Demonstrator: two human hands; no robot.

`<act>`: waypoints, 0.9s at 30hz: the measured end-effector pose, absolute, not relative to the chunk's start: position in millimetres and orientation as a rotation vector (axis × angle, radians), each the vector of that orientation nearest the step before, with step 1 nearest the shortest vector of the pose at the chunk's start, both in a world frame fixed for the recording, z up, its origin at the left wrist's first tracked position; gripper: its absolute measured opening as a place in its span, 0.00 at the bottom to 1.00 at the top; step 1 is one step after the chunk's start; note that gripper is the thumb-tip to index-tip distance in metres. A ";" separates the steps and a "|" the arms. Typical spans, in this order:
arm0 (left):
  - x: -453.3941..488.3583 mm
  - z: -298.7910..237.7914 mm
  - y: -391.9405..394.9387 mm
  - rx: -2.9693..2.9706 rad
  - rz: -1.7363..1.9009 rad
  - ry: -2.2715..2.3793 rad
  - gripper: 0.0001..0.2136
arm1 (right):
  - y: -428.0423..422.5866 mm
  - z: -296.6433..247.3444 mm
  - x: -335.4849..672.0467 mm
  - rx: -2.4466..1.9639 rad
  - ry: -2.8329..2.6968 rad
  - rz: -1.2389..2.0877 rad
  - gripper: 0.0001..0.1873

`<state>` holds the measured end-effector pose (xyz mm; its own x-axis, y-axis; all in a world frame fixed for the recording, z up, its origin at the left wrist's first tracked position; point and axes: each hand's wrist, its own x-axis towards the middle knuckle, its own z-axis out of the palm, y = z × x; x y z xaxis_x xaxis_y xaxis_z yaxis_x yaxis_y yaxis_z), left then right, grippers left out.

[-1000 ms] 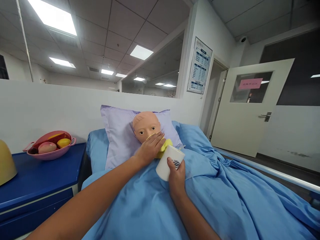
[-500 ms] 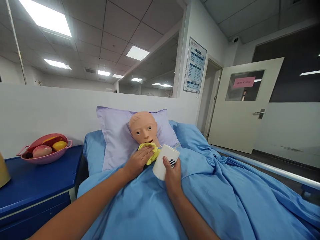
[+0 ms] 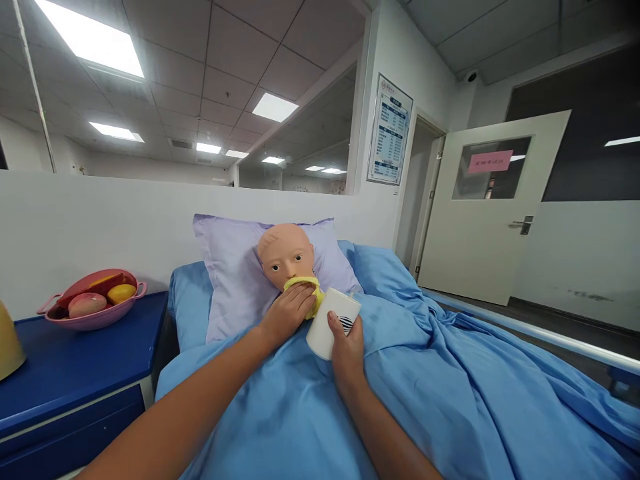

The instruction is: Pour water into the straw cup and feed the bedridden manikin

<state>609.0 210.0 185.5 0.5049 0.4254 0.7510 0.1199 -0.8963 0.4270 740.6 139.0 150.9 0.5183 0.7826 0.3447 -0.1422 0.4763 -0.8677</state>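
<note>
A training manikin [image 3: 286,252] lies in a bed with its head on a lilac pillow [image 3: 233,280], covered to the chin by a blue sheet [image 3: 425,373]. My left hand [image 3: 286,313] holds a yellow cloth [image 3: 306,288] pressed against the manikin's mouth and chin, fingers closed over it. My right hand [image 3: 346,347] grips a white cup [image 3: 330,323] with a dark striped mark, held tilted just beside the cloth over the manikin's chest.
A blue bedside cabinet [image 3: 75,360] on the left carries a pink bowl of fruit [image 3: 93,300] and a yellow object [image 3: 9,343] at the frame's edge. A metal bed rail [image 3: 540,337] runs along the right. A white door [image 3: 493,207] stands ajar behind.
My left hand came down from the manikin's mouth to below its chin, then rose again to the mouth with the cloth. The cup has stayed nearly still.
</note>
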 end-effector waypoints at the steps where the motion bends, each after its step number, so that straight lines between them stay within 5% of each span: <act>1: 605.3 180.8 209.1 2.452 1.346 0.468 0.14 | 139.1 151.0 740.5 -0.896 -0.831 0.666 0.27; 8: 590.1 164.7 204.0 2.947 1.473 0.429 0.16 | 142.2 149.0 740.2 -0.883 -0.821 0.695 0.30; 18: 610.7 209.6 218.8 3.422 1.523 0.387 0.14 | 144.0 148.1 740.8 -0.885 -0.835 0.658 0.29; 27: 592.9 168.3 213.4 2.972 1.362 0.568 0.14 | 138.0 146.7 734.8 -0.913 -1.024 0.511 0.28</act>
<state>592.9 213.4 168.3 0.6074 0.2321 0.7598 0.3762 -0.9264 -0.0178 734.8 138.0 146.7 0.4542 0.7369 0.5008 0.0428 0.5434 -0.8384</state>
